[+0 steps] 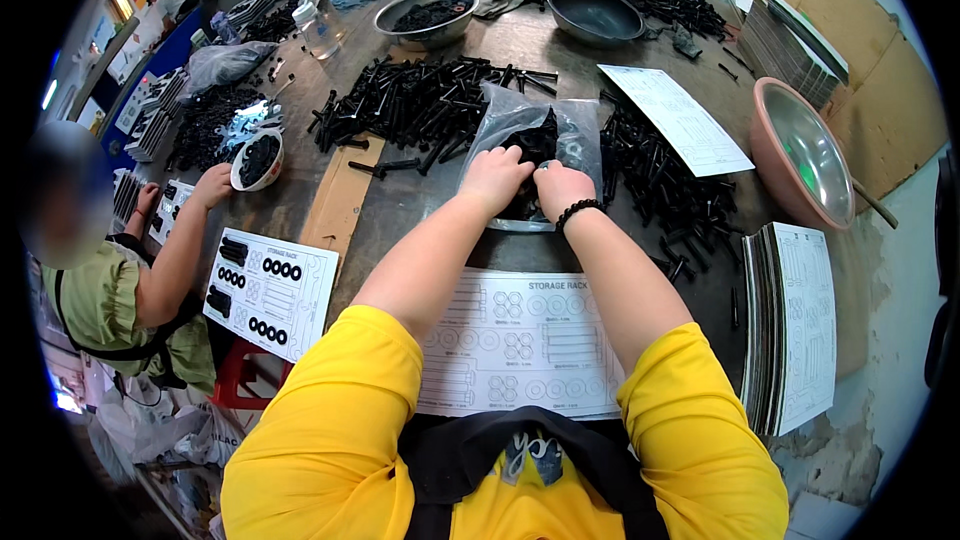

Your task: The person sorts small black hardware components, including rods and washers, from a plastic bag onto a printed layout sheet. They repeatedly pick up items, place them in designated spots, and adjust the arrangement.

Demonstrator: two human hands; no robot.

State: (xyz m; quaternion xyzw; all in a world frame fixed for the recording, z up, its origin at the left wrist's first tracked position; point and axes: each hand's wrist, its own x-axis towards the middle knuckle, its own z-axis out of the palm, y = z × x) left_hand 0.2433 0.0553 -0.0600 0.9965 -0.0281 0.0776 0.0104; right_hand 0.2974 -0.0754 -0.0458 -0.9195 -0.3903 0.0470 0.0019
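Note:
A clear plastic bag [580, 122] with small black parts in it lies on the table in front of me. Over it, my left hand [495, 180] has its fingers curled down among the black parts. Close beside it my right hand [565, 188], a dark beaded bracelet on the wrist, is closed with its fingertips turned inward. What either hand pinches is hidden. Beneath my forearms, nearer my body, lies a white card [520, 340] printed with outlines of bolts, nuts and washers. Black bolts are heaped left [405, 105] and right [670, 180] of the bag.
Steel bowls [425, 37] [597, 15] stand farther back. At right are a pinkish basin [785, 155], a stack of cards [790, 330] and a tilted card [677, 120]. A co-worker's hand [213, 185] touches a white bowl [243, 178] at left, near a card with black parts [270, 290].

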